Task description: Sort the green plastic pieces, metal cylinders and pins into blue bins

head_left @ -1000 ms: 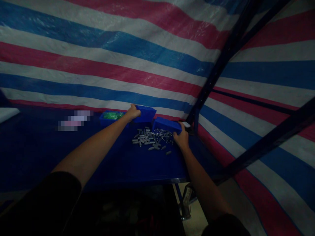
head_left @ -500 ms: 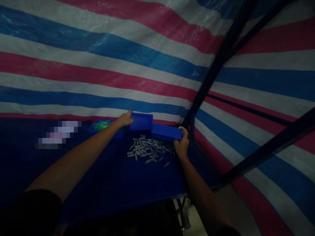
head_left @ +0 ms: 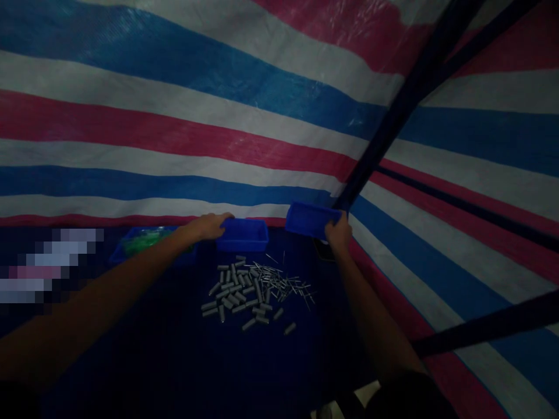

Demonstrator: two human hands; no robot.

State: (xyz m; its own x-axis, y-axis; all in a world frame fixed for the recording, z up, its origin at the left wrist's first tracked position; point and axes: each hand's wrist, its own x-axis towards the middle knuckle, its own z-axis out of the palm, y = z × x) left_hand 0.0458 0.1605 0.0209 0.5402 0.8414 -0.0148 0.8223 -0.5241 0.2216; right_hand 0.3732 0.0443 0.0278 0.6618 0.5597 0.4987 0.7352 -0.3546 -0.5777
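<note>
Over there, the left hand [head_left: 213, 226] is clamped on an upright blue bin [head_left: 244, 243], the right hand [head_left: 339, 234] on a tilted blue bin [head_left: 306, 220]; grey cylinders [head_left: 233, 299] and metal pins [head_left: 274, 278] litter the desk [head_left: 196, 361].

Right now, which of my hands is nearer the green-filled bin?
Left. Your left hand is just right of the green-filled bin, gripping the middle bin; your right hand is farther right, gripping the rightmost bin.

Right bin [head_left: 308, 220] partly hidden, pixelated patch [head_left: 61, 256]
</note>
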